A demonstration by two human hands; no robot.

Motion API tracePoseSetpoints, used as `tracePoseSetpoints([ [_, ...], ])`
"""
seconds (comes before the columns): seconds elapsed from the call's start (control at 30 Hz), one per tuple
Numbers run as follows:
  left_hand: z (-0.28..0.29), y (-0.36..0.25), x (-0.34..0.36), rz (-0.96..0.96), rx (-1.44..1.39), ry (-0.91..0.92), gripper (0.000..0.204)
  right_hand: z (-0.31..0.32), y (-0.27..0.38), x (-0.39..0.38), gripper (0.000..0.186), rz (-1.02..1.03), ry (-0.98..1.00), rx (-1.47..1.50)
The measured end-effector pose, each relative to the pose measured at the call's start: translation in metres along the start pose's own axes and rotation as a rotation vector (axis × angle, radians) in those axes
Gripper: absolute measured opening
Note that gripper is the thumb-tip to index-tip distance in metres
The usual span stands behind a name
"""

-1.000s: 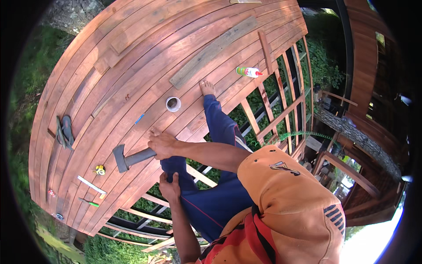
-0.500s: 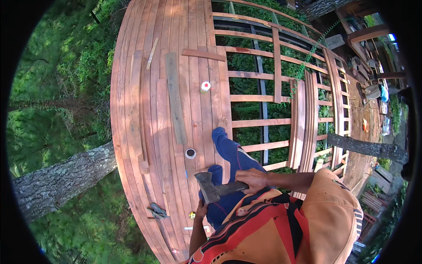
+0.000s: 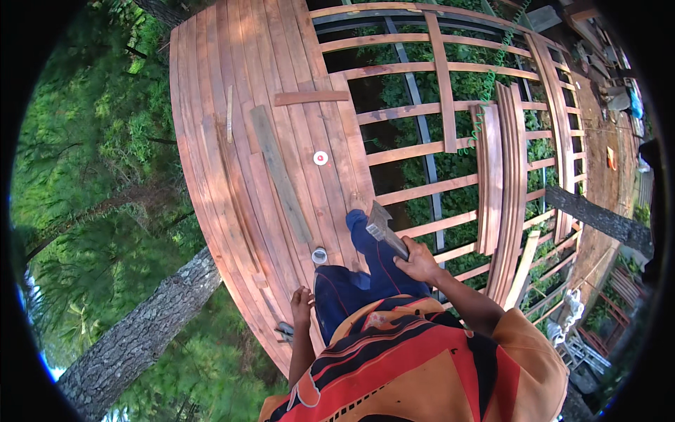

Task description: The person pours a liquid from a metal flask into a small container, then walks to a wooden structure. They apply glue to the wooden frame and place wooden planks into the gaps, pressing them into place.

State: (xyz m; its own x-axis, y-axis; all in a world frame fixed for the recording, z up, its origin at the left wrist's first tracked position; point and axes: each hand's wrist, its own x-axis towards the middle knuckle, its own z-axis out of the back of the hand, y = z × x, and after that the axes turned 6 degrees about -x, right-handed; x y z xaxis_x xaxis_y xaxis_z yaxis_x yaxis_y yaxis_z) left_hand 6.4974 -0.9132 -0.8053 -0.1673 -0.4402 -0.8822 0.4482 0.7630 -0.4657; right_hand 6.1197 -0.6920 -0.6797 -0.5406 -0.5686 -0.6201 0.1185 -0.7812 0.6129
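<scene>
The step in hand looks to be holding the axe [image 3: 380,224] raised and ready, and moving it would call for a firm grip, with its head kept clear of the foot [image 3: 358,202] and trouser leg. The right hand [image 3: 419,264] grasps the wooden handle; the axe head points away from the body, in view just past the right edge of the deck [image 3: 204,162], where the boards give way to open joists [image 3: 430,187]. The left hand [image 3: 302,304] is released, fingers loosely bent, with nothing seen in it; it is well apart from the axe, between the cup [image 3: 319,255] and the dark sandals [image 3: 284,331] near the deck's left edge.
</scene>
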Motion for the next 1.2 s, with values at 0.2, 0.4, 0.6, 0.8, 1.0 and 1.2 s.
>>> tracePoseSetpoints([
  [0.2, -0.078, -0.047, 0.041, -0.086, 0.077, 0.066, 0.045, 0.039, -0.07, -0.035, 0.037, -0.348, -0.169, -0.039],
  [0.4, -0.125, -0.092, 0.069, -0.024, 0.179, 0.158, 0.037, 0.049, -0.091, -0.072, 0.037, -0.499, -0.257, -0.011],
  [0.6, -0.171, -0.145, 0.116, 0.15, 0.315, 0.22, 0.033, 0.058, -0.066, -0.038, 0.047, -0.485, -0.158, 0.191],
  [0.8, -0.202, -0.21, 0.15, 0.103, 0.25, 0.287, 0.039, 0.083, -0.025, 0.024, 0.063, -0.4, -0.063, 0.091],
  [1.0, -0.259, -0.262, 0.193, 0.096, 0.21, 0.269, 0.036, 0.121, -0.014, 0.041, 0.052, -0.525, -0.039, 0.01],
  [1.2, -0.343, -0.272, 0.24, 0.05, 0.139, 0.295, 0.035, 0.183, -0.033, 0.061, 0.036, -0.524, 0.066, 0.379],
])
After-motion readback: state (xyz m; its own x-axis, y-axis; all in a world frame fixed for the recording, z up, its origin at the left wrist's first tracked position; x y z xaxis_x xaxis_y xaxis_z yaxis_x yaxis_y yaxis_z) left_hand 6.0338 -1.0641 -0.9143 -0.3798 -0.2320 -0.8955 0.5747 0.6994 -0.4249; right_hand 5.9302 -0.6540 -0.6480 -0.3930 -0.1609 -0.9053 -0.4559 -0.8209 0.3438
